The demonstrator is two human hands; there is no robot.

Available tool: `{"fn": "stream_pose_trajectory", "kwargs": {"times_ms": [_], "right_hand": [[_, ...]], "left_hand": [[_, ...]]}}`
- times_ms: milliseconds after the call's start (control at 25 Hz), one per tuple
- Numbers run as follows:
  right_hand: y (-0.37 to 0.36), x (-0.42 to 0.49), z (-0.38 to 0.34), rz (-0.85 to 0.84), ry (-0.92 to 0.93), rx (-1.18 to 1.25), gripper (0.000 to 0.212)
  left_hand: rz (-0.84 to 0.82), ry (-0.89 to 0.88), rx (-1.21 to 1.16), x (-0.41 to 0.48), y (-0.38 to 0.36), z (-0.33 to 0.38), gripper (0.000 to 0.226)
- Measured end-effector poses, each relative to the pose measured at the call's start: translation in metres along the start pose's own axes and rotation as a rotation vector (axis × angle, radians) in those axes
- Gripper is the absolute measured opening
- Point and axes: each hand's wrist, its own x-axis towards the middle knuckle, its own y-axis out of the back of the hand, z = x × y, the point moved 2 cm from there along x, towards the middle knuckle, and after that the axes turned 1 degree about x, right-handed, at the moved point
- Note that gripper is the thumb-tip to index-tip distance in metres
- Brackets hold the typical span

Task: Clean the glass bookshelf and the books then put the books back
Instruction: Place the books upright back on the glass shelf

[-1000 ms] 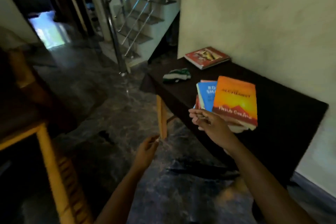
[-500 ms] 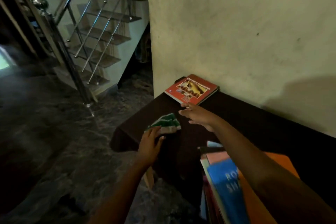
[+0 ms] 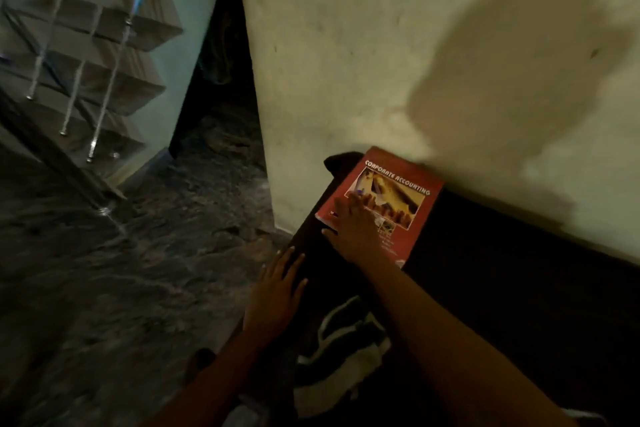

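Note:
A red book titled Corporate Accounting [image 3: 412, 198] lies flat on the dark table [image 3: 502, 288], against the wall at the table's far left end. My right hand [image 3: 353, 225] rests on the book's cover with fingers laid straight. My left hand [image 3: 277, 291] lies flat with straight fingers at the table's left edge, a little short of the book. A green and white striped cloth [image 3: 343, 350] lies crumpled on the table between my two forearms, touched by neither hand. The other books are out of view.
A pale wall [image 3: 415, 62] rises directly behind the table. A staircase with metal railing [image 3: 86, 62] stands at the left, above a dark marble floor [image 3: 121, 270]. A dark gap [image 3: 221, 80] opens between stairs and wall.
My view has swung closer to the table's left end. My right hand reached forward onto the red book. My left hand passed beyond the cloth to the table edge.

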Motion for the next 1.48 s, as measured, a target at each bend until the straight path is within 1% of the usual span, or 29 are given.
{"fn": "stream_pose_trajectory", "kwargs": {"times_ms": [80, 160, 280, 320, 400, 440, 480, 520, 560, 600, 640, 720, 800, 920, 960, 1040, 1120, 1200, 1280, 1360, 1480], "right_hand": [[-0.021, 0.006, 0.010, 0.038, -0.047, -0.023, 0.069], [-0.031, 0.002, 0.019, 0.075, -0.029, -0.057, 0.061], [-0.026, -0.019, 0.036, 0.010, 0.020, -0.105, 0.057], [-0.021, -0.033, 0.044, -0.031, 0.033, -0.091, 0.055], [-0.007, -0.066, 0.055, -0.089, 0.027, 0.032, 0.053], [0.003, -0.078, 0.056, -0.116, -0.029, 0.151, 0.055], [0.012, -0.082, 0.053, -0.126, -0.131, 0.284, 0.054], [0.018, -0.078, 0.047, -0.105, -0.223, 0.374, 0.048], [0.021, -0.067, 0.039, -0.025, -0.279, 0.386, 0.044], [0.019, -0.052, 0.030, 0.061, -0.313, 0.342, 0.046], [0.013, -0.036, 0.021, 0.086, -0.365, 0.267, 0.056], [-0.006, -0.013, 0.008, 0.036, -0.499, 0.151, 0.072], [-0.025, -0.006, 0.003, 0.010, -0.567, 0.050, 0.073], [-0.028, -0.009, 0.004, 0.036, -0.563, -0.085, 0.064], [-0.022, -0.007, 0.006, 0.033, -0.561, -0.064, 0.062], [0.001, -0.001, 0.015, 0.052, -0.567, 0.092, 0.054], [0.026, 0.001, 0.027, 0.077, -0.540, 0.228, 0.046], [0.043, -0.004, 0.037, 0.085, -0.522, 0.267, 0.039], [0.057, -0.014, 0.039, 0.133, -0.548, 0.334, 0.038], [0.074, -0.031, 0.040, 0.248, -0.567, 0.435, 0.038], [0.105, -0.066, 0.042, 0.455, -0.580, 0.556, 0.040]], "left_hand": [[-0.017, -0.002, -0.056, -0.004, -0.004, 0.000, 0.053], [-0.002, 0.000, -0.094, -0.002, -0.004, 0.000, 0.049], [-0.050, -0.004, -0.121, -0.001, -0.003, -0.003, 0.050], [-0.060, -0.012, -0.132, -0.001, -0.001, -0.003, 0.050], [-0.071, -0.022, -0.189, -0.001, 0.004, -0.003, 0.050], [-0.057, -0.022, -0.233, 0.004, 0.008, -0.002, 0.051], [-0.048, -0.019, -0.287, 0.013, 0.011, -0.001, 0.052], [-0.048, -0.013, -0.346, 0.026, 0.015, 0.003, 0.053], [-0.060, -0.002, -0.409, 0.043, 0.020, 0.008, 0.053], [-0.065, 0.012, -0.475, 0.061, 0.024, 0.013, 0.053], [-0.062, 0.028, -0.536, 0.081, 0.026, 0.019, 0.050], [-0.074, 0.088, -0.603, 0.118, 0.026, 0.027, 0.047], [-0.154, 0.159, -0.534, 0.148, 0.019, 0.034, 0.051], [-0.324, 0.260, -0.382, 0.173, 0.014, 0.050, 0.052], [-0.351, 0.297, -0.368, 0.177, 0.013, 0.054, 0.050], [-0.375, 0.345, -0.355, 0.185, 0.011, 0.055, 0.048], [-0.429, 0.385, -0.428, 0.192, 0.014, 0.052, 0.048], [-0.531, 0.360, -0.631, 0.196, 0.020, 0.058, 0.043], [-0.620, 0.324, -0.856, 0.193, 0.032, 0.072, 0.043], [-0.562, 0.249, -0.898, 0.187, 0.048, 0.090, 0.047], [-0.395, 0.026, -0.767, 0.173, 0.078, 0.126, 0.042]]}}
